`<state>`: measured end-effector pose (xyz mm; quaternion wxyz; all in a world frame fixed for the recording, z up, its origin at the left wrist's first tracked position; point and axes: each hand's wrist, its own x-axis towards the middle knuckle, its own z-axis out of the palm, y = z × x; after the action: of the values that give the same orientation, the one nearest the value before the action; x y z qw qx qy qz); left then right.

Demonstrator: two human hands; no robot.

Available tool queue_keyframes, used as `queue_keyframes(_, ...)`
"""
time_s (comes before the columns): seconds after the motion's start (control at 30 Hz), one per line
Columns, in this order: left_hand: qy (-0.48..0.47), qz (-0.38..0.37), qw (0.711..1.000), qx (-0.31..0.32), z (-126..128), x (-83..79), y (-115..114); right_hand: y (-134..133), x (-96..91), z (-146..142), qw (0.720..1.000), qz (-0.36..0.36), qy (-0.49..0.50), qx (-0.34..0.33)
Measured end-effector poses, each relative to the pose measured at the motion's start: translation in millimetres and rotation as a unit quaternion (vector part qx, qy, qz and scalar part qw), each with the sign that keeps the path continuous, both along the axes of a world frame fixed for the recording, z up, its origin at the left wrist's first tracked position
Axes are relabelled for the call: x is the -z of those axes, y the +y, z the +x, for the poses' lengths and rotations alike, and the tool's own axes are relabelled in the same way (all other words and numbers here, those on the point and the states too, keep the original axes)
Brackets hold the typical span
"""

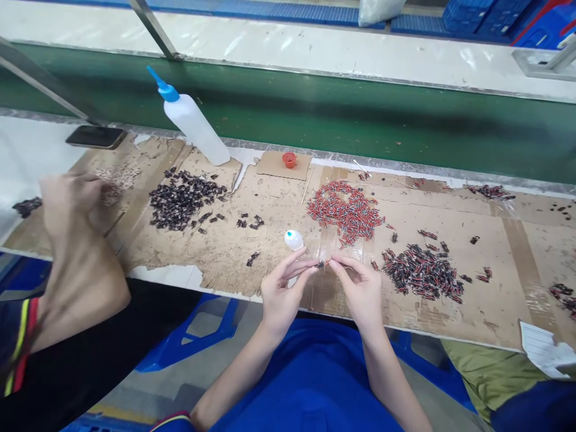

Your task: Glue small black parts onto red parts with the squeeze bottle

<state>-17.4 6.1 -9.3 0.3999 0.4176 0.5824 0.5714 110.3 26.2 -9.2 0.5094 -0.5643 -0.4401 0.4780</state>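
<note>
My left hand (281,291) and my right hand (360,288) meet just above the near edge of the cardboard-covered bench (270,198). Both pinch a tiny dark part (321,264) between thumb and fingertips, one hand at each end. A small white dropper bottle with a blue tip (293,239) stands just behind my left hand. A pile of red parts (344,210) lies beyond my hands. A pile of dark and red parts (420,271) lies right of my right hand.
A co-worker's arm and hand (74,240) reach over the bench at the left. A heap of dark parts (182,201), a white squeeze bottle with a blue nozzle (193,123), a red cap (289,159) and a green conveyor belt (360,114) lie further back.
</note>
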Motion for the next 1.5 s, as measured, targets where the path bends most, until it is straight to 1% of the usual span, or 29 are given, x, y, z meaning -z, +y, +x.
queue_keyframes(0.2,0.006,-0.009,1.0,0.015,3,0.2,0,-2,-1.5,1,1.0,-0.007,0.007,0.008)
queue_keyframes(0.4,0.017,-0.009,0.999,0.025,5,6.7,-2,-4,-1.1,4,1.0,-0.015,0.0,-0.026)
queue_keyframes(0.57,0.021,-0.016,0.999,0.032,5,4.3,0,-6,4.3,4,0.999,-0.009,0.017,-0.043)
queue_keyframes(0.7,-0.003,-0.027,0.999,0.039,3,0.5,5,-9,11.5,3,0.999,0.012,-0.003,-0.048)
queue_keyframes(0.83,-0.025,-0.028,0.998,0.053,3,-1.5,8,-11,14.6,4,0.997,0.052,-0.042,-0.05)
queue_keyframes(0.93,-0.03,-0.02,0.998,0.057,4,-2.9,8,-12,12.4,5,0.994,0.082,-0.063,-0.047)
queue_keyframes(1.07,-0.038,-0.015,0.998,0.045,7,-6.4,9,-13,6.2,6,0.988,0.118,-0.089,-0.044)
queue_keyframes(1.23,-0.063,-0.027,0.997,0.037,13,-9.0,11,-11,0.4,10,0.985,0.135,-0.093,-0.053)
queue_keyframes(1.3,-0.079,-0.036,0.995,0.056,18,-8.5,11,-10,-1.3,16,0.982,0.144,-0.109,-0.054)
queue_keyframes(1.37,-0.085,-0.037,0.991,0.098,21,-9.2,12,-10,-2.9,27,0.977,0.151,-0.14,-0.055)
queue_keyframes(1.43,-0.043,-0.016,0.988,0.145,21,-13.2,11,-10,-4.7,43,0.971,0.143,-0.181,-0.066)
queue_keyframes(1.47,0.002,0.006,0.987,0.158,18,-16.6,11,-10,-5.8,52,0.967,0.135,-0.205,-0.072)
queue_keyframes(1.5,0.06,0.035,0.985,0.156,13,-20.5,10,-9,-7.2,62,0.962,0.123,-0.231,-0.074)
